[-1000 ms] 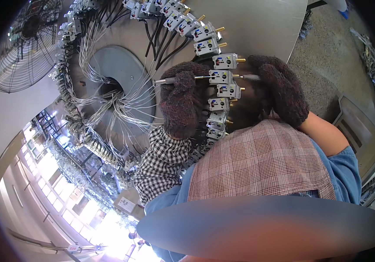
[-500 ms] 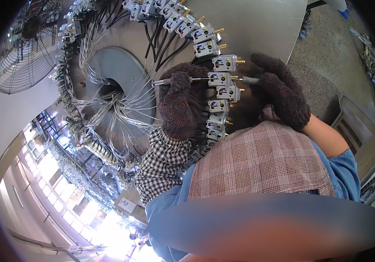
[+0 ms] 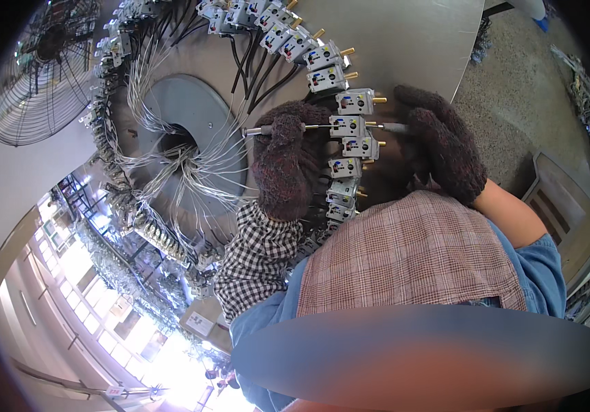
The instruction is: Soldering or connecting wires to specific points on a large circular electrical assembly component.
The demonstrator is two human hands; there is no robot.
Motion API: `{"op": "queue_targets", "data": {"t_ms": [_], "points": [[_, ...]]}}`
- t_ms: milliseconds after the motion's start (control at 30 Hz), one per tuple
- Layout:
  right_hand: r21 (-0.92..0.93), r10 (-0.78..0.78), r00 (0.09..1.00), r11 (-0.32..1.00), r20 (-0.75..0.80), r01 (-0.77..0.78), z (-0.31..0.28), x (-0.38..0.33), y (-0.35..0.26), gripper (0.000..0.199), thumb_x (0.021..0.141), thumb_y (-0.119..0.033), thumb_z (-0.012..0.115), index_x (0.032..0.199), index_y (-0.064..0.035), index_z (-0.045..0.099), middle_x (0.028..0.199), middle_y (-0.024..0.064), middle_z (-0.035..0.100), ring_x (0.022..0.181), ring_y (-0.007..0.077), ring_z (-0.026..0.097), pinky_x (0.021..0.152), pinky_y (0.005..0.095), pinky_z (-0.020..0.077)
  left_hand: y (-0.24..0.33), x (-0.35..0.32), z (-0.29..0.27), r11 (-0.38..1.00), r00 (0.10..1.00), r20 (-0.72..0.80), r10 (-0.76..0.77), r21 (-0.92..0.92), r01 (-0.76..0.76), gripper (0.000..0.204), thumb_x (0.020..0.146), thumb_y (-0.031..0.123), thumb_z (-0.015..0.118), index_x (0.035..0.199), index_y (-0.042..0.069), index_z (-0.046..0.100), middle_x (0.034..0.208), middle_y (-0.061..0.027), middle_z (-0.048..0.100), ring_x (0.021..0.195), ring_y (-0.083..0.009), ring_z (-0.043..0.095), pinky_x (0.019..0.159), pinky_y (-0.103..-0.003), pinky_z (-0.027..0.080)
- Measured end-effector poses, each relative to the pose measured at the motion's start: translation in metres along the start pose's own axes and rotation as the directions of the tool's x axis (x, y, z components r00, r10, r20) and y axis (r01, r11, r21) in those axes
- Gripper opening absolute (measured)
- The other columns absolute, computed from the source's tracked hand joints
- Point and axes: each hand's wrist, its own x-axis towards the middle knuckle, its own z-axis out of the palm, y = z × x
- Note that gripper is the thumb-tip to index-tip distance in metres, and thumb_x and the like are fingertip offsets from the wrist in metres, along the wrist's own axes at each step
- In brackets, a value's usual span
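Note:
My left hand (image 3: 282, 165), in a dark knitted glove, is closed around a slim tool with a grey handle (image 3: 257, 130). Its thin metal shaft reaches right to the inner side of a small grey boxed unit (image 3: 346, 126) with a short brass shaft. On the outer side, my gloved right hand (image 3: 446, 141) grips a grey, pen-like tool (image 3: 395, 128). That tool's tip meets the same unit's brass shaft. Similar units stand directly above (image 3: 355, 102) and below (image 3: 359, 147) it. Finger detail is partly lost in the dark gloves.
The units form a ring on a round metal table (image 3: 411, 41). Pale wires run from the ring to a grey central disc (image 3: 223, 130) with a dark hole. A large fan (image 3: 37, 103) stands at the far left, a chair (image 3: 562, 206) at the right.
The row of units, both hands and their tools have shifted very slightly right and down. Both hands keep their grip on the tools.

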Motion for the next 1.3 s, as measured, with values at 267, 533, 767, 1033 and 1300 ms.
{"op": "queue_targets", "data": {"t_ms": [267,533,767,1033,1300], "points": [[-0.396,-0.614,0.783,0.698,0.100,0.597,-0.010,0.006,0.025,0.045,0.098,-0.023,0.054,0.139,-0.0068,0.047,0.104,0.0099,0.061,0.088,0.0141,0.062,0.072,0.0276,0.0523,0.001,-0.001,0.000,0.999,0.999,-0.040,-0.033,0.015,0.033,0.030,0.098,0.025,0.056,0.110,-0.003,0.055,0.106,-0.0193,0.062,0.094,-0.0326,0.067,0.072,-0.043,0.062],[0.010,-0.117,0.993,0.993,-0.021,0.117,0.003,-0.005,-0.001,0.050,0.096,-0.024,0.053,0.141,-0.0055,0.045,0.100,0.0068,0.059,0.083,0.0111,0.056,0.074,0.0257,0.0494,0.001,0.000,-0.004,0.999,1.000,-0.023,-0.017,0.042,0.018,0.027,0.099,0.023,0.054,0.110,-0.002,0.055,0.106,-0.0189,0.062,0.097,-0.0322,0.066,0.074,-0.043,0.062],[-0.154,-0.246,0.963,0.961,-0.108,0.228,0.004,0.000,0.001,0.052,0.094,-0.023,0.055,0.141,-0.0057,0.044,0.093,0.0049,0.059,0.083,0.0106,0.055,0.070,0.0253,0.0480,0.000,0.000,-0.003,0.999,0.999,-0.044,-0.015,0.045,0.017,0.029,0.099,0.024,0.053,0.111,-0.003,0.054,0.106,-0.0194,0.062,0.096,-0.0314,0.067,0.075,-0.043,0.062],[-0.050,-0.190,0.978,0.981,-0.081,0.186,0.007,-0.002,-0.001,0.051,0.095,-0.025,0.054,0.142,-0.0068,0.043,0.090,0.0054,0.061,0.074,0.0108,0.056,0.065,0.0254,0.0479,0.001,0.000,0.000,0.999,1.000,0.001,-0.018,0.028,0.018,0.029,0.099,0.024,0.053,0.109,-0.004,0.055,0.106,-0.0198,0.062,0.090,-0.0298,0.068,0.071,-0.041,0.062],[0.144,-0.076,0.982,0.984,-0.173,0.102,0.017,-0.003,-0.007,0.044,0.097,-0.024,0.054,0.136,-0.0059,0.049,0.093,0.0069,0.061,0.078,0.0132,0.061,0.066,0.0265,0.0509,0.000,0.001,-0.001,0.998,0.998,-0.054,0.007,0.063,-0.004,0.031,0.099,0.025,0.053,0.106,-0.005,0.057,0.106,-0.0197,0.062,0.093,-0.0304,0.067,0.072,-0.041,0.062]]}}
